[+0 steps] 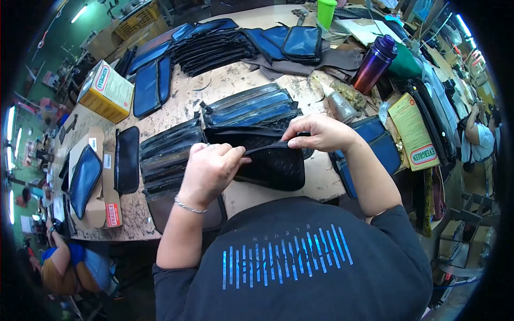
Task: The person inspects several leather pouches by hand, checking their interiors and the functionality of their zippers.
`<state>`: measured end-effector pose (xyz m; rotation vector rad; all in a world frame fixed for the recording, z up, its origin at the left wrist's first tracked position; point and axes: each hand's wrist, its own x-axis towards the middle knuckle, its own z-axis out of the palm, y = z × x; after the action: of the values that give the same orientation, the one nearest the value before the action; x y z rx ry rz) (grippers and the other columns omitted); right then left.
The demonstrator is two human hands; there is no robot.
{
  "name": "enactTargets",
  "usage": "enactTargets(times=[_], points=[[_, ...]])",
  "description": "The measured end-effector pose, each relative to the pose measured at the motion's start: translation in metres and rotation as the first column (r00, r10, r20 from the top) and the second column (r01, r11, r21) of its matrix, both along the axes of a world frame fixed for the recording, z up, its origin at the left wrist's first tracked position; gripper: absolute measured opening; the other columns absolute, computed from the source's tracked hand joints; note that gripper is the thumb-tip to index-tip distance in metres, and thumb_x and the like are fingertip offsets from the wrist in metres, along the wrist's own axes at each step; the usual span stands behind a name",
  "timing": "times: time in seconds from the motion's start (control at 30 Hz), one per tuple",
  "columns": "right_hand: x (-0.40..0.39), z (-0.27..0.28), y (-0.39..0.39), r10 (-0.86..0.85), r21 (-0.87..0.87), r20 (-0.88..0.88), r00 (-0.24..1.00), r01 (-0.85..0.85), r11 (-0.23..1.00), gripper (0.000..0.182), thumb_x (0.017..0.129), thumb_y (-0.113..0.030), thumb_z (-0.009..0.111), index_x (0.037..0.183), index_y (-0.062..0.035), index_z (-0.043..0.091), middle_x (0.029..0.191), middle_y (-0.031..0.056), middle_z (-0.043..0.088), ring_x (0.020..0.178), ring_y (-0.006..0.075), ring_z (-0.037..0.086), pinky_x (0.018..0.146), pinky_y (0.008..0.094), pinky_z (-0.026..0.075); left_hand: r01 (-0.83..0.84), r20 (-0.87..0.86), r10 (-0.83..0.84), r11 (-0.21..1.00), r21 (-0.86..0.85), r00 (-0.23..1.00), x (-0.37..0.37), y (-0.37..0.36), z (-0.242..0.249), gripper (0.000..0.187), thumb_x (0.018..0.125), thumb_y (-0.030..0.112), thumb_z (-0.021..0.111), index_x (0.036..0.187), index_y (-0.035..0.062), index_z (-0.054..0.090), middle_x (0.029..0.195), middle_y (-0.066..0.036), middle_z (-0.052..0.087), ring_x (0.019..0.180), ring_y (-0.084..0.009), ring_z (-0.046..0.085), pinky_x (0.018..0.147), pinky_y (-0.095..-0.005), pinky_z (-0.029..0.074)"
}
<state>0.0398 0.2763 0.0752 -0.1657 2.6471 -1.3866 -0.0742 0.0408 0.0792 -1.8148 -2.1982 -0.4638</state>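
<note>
A dark flat pouch (276, 170) is held up over the table by its upper edge, with its mouth partly spread. My left hand (213, 172) is closed on the left end of that edge. At the other end my right hand (324, 134) pinches the rim between thumb and fingers. Behind the pouch lies a row of dark blue-black strip-like pieces (251, 104). More dark layered pieces (168, 155) are spread beside my left hand. What lies inside the pouch is hidden.
Stacked black pouches (214, 51) and blue pouches (302, 41) lie at the back. A yellow-white can (107, 91) stands left, a purple-red bottle (376, 61) right. Another yellow box (415, 131) is by my right arm. Cardboard (91, 182) lies far left; other people are at both sides.
</note>
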Motion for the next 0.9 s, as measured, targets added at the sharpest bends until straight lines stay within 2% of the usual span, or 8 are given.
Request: enactTargets(times=[0.07, 0.13, 0.2, 0.23, 0.37, 0.6, 0.73, 0.9], points=[[-0.004, -0.008, -0.002, 0.009, -0.004, -0.025, 1.0, -0.009, 1.0, 0.022, 0.078, -0.019, 0.063, 0.092, -0.0013, 0.061, 0.083, 0.0119, 0.061, 0.081, 0.0225, 0.057, 0.076, 0.0318, 0.044, -0.034, -0.019, 0.034, 0.999, 0.01, 0.999, 0.0, -0.001, -0.02, 0.019, 0.069, 0.022, 0.067, 0.084, 0.0118, 0.061, 0.064, 0.001, 0.055, 0.059, -0.0156, 0.056, 0.056, -0.0292, 0.035], [-0.006, -0.012, -0.003, 0.027, 0.115, -0.06, 0.998, -0.02, 0.993, 0.019, 0.076, -0.016, 0.064, 0.089, -0.0026, 0.061, 0.081, 0.0113, 0.06, 0.081, 0.0243, 0.056, 0.075, 0.0333, 0.043, -0.03, 0.017, 0.03, 1.0, 0.0, 0.999, -0.001, -0.002, -0.025, 0.024, 0.068, 0.024, 0.068, 0.088, 0.0109, 0.062, 0.065, -0.002, 0.057, 0.062, -0.0173, 0.057, 0.058, -0.0279, 0.037], [-0.003, -0.009, -0.005, 0.028, 0.102, -0.054, 0.998, -0.023, 0.995, 0.017, 0.074, -0.014, 0.064, 0.087, -0.0034, 0.061, 0.08, 0.0103, 0.06, 0.083, 0.025, 0.054, 0.076, 0.0341, 0.042, 0.002, 0.292, -0.002, 1.0, -0.001, 0.956, -0.003, 0.0, -0.019, 0.031, 0.067, 0.025, 0.069, 0.094, 0.0096, 0.062, 0.068, -0.005, 0.059, 0.066, -0.0194, 0.058, 0.063, -0.0252, 0.039], [-0.003, -0.008, -0.005, 0.048, 0.112, -0.082, 0.995, -0.039, 0.993, 0.016, 0.073, -0.013, 0.064, 0.087, -0.0037, 0.061, 0.081, 0.0098, 0.06, 0.084, 0.0247, 0.054, 0.077, 0.0339, 0.042, 0.017, 0.364, 0.028, 0.993, -0.118, 0.931, -0.005, 0.001, -0.009, 0.04, 0.068, 0.033, 0.067, 0.099, 0.0079, 0.062, 0.073, -0.008, 0.062, 0.069, -0.0221, 0.06, 0.066, -0.0278, 0.043], [-0.001, -0.005, -0.01, 0.079, 0.135, -0.126, 0.989, -0.062, 0.989, 0.014, 0.072, -0.009, 0.064, 0.084, -0.0031, 0.06, 0.08, 0.0083, 0.057, 0.083, 0.024, 0.051, 0.076, 0.0335, 0.041, 0.111, 0.231, -0.045, 0.954, -0.28, 0.972, 0.001, 0.008, 0.012, 0.051, 0.076, 0.051, 0.054, 0.102, 0.0067, 0.061, 0.08, -0.011, 0.064, 0.073, -0.0255, 0.062, 0.066, -0.0373, 0.046], [0.009, -0.004, -0.017, 0.063, 0.203, -0.159, 0.985, -0.03, 0.979, 0.012, 0.07, -0.007, 0.064, 0.081, -0.0034, 0.058, 0.078, 0.0083, 0.057, 0.083, 0.0253, 0.051, 0.074, 0.0338, 0.042, 0.191, 0.494, 0.093, 0.849, -0.493, 0.864, 0.015, 0.048, 0.009, 0.035, 0.084, 0.037, 0.05, 0.093, 0.0042, 0.06, 0.074, -0.015, 0.062, 0.073, -0.0314, 0.06, 0.064, -0.0383, 0.047], [0.014, -0.007, -0.019, 0.036, 0.215, -0.172, 0.984, 0.001, 0.977, 0.013, 0.07, -0.006, 0.063, 0.081, -0.0036, 0.056, 0.079, 0.009, 0.056, 0.084, 0.0262, 0.051, 0.075, 0.0342, 0.042, 0.238, 0.622, 0.087, 0.876, -0.42, 0.778, 0.016, 0.055, 0.002, 0.027, 0.082, 0.028, 0.053, 0.091, 0.0031, 0.061, 0.074, -0.015, 0.062, 0.071, -0.0308, 0.06, 0.063, -0.0372, 0.047], [0.017, -0.013, -0.022, -0.021, 0.205, -0.206, 0.978, 0.064, 0.977, 0.012, 0.071, -0.008, 0.062, 0.081, -0.0045, 0.057, 0.081, 0.0088, 0.057, 0.086, 0.0261, 0.051, 0.077, 0.035, 0.041, 0.144, 0.686, 0.164, 0.918, -0.369, 0.709, 0.018, 0.056, -0.002, 0.022, 0.073, 0.021, 0.06, 0.084, 0.0025, 0.064, 0.073, -0.014, 0.063, 0.065, -0.0258, 0.061, 0.061, -0.0321, 0.048]])
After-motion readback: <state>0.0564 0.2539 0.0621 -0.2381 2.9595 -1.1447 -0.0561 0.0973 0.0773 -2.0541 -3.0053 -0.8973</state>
